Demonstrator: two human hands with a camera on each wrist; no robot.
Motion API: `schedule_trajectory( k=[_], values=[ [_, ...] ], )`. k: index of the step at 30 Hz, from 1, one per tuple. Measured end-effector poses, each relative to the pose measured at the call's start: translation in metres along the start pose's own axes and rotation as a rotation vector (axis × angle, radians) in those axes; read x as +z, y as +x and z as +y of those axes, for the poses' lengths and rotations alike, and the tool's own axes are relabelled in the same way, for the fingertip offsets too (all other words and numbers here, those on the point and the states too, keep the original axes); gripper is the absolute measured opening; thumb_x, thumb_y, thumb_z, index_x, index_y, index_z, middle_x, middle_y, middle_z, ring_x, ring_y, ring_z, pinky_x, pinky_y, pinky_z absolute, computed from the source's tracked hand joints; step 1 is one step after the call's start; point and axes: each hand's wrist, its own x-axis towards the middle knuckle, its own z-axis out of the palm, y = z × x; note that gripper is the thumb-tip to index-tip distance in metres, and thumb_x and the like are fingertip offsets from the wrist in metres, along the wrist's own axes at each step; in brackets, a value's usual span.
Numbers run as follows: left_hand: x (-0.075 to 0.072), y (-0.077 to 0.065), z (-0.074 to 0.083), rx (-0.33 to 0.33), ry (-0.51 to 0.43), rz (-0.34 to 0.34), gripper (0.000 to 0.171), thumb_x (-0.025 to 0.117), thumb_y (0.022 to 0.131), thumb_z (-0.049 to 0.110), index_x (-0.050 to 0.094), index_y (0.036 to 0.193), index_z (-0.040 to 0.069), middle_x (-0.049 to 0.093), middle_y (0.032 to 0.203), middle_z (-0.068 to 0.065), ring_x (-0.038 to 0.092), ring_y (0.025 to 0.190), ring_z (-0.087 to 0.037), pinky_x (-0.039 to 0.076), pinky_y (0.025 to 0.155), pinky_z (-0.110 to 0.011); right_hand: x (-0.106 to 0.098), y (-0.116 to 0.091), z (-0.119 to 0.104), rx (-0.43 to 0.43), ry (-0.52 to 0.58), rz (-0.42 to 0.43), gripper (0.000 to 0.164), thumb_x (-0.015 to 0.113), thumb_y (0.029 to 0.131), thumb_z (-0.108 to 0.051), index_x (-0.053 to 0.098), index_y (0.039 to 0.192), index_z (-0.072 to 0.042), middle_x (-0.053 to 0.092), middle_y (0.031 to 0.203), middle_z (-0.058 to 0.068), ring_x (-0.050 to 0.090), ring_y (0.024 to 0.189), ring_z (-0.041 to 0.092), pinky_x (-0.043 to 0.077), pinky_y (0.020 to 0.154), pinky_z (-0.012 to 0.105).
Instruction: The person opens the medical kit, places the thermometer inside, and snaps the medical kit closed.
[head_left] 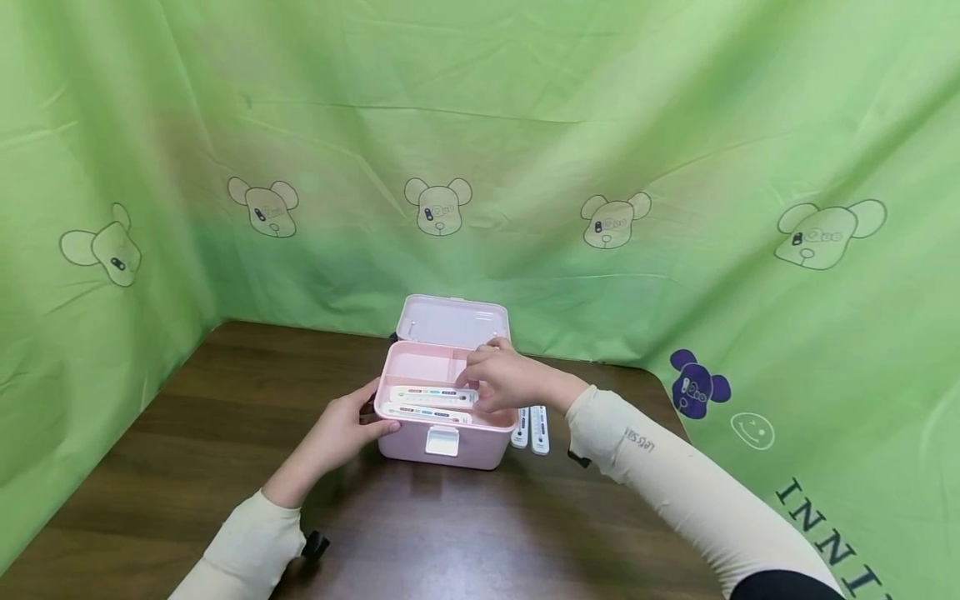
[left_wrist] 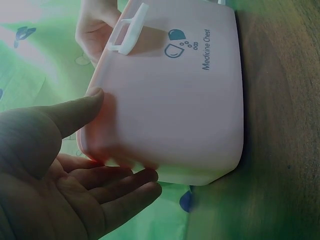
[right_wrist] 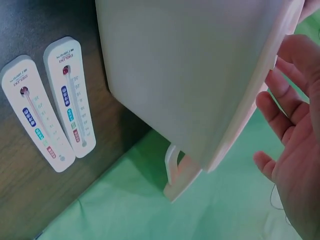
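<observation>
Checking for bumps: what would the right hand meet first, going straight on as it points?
The right hand would probably meet the farther thermometer inside the medicine chest, perhaps already touching it.

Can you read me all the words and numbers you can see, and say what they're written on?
"Medicine Chest": on the front of the pink box.
"INNI", then cut off: on the green cloth.
"Let's", then letters too unclear: on the right sleeve.
Thermometers: print and scale numbers too small and blurred.
Mouse faces: little marks too faint to read surely.
</observation>
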Motion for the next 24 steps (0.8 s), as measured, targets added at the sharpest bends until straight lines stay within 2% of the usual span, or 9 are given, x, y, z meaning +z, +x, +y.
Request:
schedule_trajectory(
  k=[5, 12, 16, 20, 24],
  values=[
    [0.000, 0.000, 0.000, 0.005, -0.012, -0.002, 0.078, 0.083, 0.088, 0.028, 0.046, 0.154, 0.008, 0.070, 0.127, -0.013, 0.068, 0.116, -0.028, 0.059, 0.093, -0.043, 0.005, 0.002, -0.006, -0.006, -0.056, 0.010, 0.035, 0.082, 0.081, -0.029, 0.075, 0.115, -0.023, 0.058, 0.088, -0.010, 0.052, 0.098, 0.013, 0.022, 0.117, 0.062],
    [0.000, 0.001, 0.000, 0.006, -0.016, 0.001, 0.078, 0.083, 0.089, 0.028, 0.046, 0.154, 0.006, 0.070, 0.128, -0.015, 0.069, 0.116, -0.029, 0.060, 0.092, -0.043, 0.012, 0.004, -0.011, -0.006, -0.080, 0.020, 0.030, 0.076, 0.082, -0.018, 0.076, 0.111, -0.027, 0.060, 0.085, -0.013, 0.056, 0.102, 0.011, 0.020, 0.117, 0.070],
    [0.000, 0.002, 0.001, 0.001, -0.012, 0.003, 0.078, 0.083, 0.089, 0.028, 0.046, 0.154, 0.006, 0.069, 0.129, -0.015, 0.068, 0.116, -0.030, 0.060, 0.092, -0.042, 0.013, 0.004, -0.010, 0.005, -0.088, 0.016, 0.031, 0.076, 0.082, -0.018, 0.076, 0.112, -0.028, 0.059, 0.086, -0.015, 0.056, 0.102, 0.010, 0.018, 0.118, 0.070],
    [0.000, 0.001, 0.001, -0.004, -0.017, 0.002, 0.078, 0.083, 0.089, 0.029, 0.046, 0.154, 0.006, 0.069, 0.129, -0.015, 0.069, 0.115, -0.029, 0.060, 0.091, -0.041, 0.010, 0.002, -0.010, 0.031, -0.037, 0.007, 0.033, 0.075, 0.083, -0.018, 0.075, 0.115, -0.026, 0.062, 0.090, -0.013, 0.056, 0.105, 0.011, 0.017, 0.120, 0.066],
    [0.001, 0.000, 0.000, -0.004, -0.026, 0.003, 0.077, 0.082, 0.089, 0.029, 0.047, 0.153, 0.007, 0.070, 0.128, -0.014, 0.069, 0.115, -0.028, 0.061, 0.090, -0.039, 0.001, -0.006, -0.013, 0.052, -0.042, 0.060, 0.032, 0.074, 0.089, -0.018, 0.074, 0.120, -0.021, 0.067, 0.096, -0.009, 0.058, 0.105, 0.015, 0.023, 0.118, 0.064]
  ],
)
